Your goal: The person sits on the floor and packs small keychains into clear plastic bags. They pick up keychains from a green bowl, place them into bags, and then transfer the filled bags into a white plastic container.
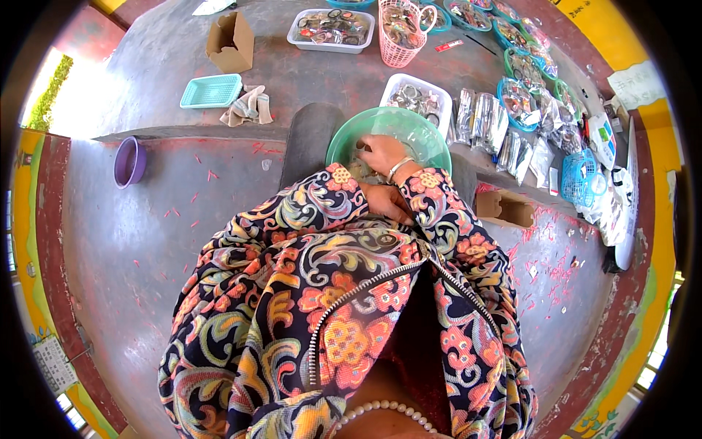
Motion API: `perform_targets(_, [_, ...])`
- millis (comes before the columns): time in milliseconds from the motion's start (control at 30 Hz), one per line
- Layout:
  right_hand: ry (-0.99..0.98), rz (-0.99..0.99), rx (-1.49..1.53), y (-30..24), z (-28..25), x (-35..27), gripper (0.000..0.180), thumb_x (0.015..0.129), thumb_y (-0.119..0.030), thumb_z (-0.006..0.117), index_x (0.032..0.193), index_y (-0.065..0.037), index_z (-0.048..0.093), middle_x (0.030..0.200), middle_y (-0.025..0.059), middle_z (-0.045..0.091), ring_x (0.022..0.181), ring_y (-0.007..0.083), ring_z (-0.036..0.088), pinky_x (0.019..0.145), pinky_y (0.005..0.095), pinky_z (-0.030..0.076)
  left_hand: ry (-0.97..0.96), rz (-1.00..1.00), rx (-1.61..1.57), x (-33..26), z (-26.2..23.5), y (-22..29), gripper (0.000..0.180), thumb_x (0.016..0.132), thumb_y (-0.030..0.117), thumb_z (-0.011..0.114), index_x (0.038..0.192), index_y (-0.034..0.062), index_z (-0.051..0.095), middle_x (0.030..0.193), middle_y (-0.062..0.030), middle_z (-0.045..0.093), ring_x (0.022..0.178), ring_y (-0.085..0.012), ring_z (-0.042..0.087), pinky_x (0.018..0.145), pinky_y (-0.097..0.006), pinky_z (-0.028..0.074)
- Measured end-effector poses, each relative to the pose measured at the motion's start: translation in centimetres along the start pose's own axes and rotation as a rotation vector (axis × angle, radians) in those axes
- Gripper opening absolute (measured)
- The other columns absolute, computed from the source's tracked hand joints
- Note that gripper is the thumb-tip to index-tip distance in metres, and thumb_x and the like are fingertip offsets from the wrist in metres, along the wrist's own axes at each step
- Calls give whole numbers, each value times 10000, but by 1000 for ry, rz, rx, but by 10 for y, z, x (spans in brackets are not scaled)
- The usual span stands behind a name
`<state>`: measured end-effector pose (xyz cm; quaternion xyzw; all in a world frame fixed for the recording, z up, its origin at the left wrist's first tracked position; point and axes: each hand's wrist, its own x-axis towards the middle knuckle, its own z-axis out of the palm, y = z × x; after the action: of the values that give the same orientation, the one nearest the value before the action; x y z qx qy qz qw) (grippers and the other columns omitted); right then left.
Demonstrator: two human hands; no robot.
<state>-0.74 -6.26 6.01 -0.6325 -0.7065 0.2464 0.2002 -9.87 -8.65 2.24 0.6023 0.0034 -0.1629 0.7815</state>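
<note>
1. Sitting at the upper centre of the frame, the bowl [430,139] is green, round and wide. The white tray [447,106] stands just behind it, and the dark block [306,143] is just left of it.
2. The right hand [382,154] is over the bowl's inside, fingers curled downward. Its fingertips are hidden, so I cannot tell whether this grip pinches anything.
3. The left hand [387,203] lies lower, near the bowl's front edge and partly behind the right sleeve [431,190]. Its fingers are covered; I cannot tell whether that grip is spread or pressed together.
4. What lies in the bowl is too blurred to name.
5. I judge the bowl to be thin plastic: light, slightly springy, and slippery if wet. A hard squeeze on one side would probably bend its wall.
6. For lifting, the best hold would be the rim at opposite sides, left and right, thumbs over the lip and fingers beneath, keeping it level.
</note>
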Motion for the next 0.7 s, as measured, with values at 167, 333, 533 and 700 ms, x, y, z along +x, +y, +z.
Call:
perform_targets(167, [23, -15, 78, 6, 8, 7, 210, 680, -213, 562, 773, -30, 606, 751, 171, 607, 730, 334, 576, 668, 389, 452, 31, 8, -34, 2, 1, -4, 313, 826, 90, 551, 1120, -14, 515, 1071, -55, 566, 978, -124, 483, 883, -278, 361])
perform_targets(333, [68, 35, 328, 1, -19, -9, 169, 714, -172, 589, 757, -8, 579, 692, 128, 606, 672, 226, 608, 592, 312, 471, 33, 21, 54, -6, 0, 8, 246, 825, 157, 566, 992, -24, 567, 894, -30, 608, 813, -93, 524, 751, -248, 420])
perform_targets(533, [269, 277, 1120, -11, -70, -53, 96, 790, -103, 567, 813, -18, 530, 746, 71, 608, 647, 152, 617, 465, 210, 430, 248, 133, -76, -13, -2, 24, 183, 810, 167, 567, 887, 2, 583, 821, -47, 610, 730, -111, 561, 632, -217, 435])
perform_targets(700, [539, 341, 1263, 5, -73, -84, 70, 814, -90, 544, 813, -30, 509, 787, 91, 603, 655, 160, 615, 439, 183, 409, 624, 292, -384, -19, 0, 38, 236, 776, 148, 592, 972, 22, 552, 926, -61, 589, 805, -114, 550, 667, -230, 428])
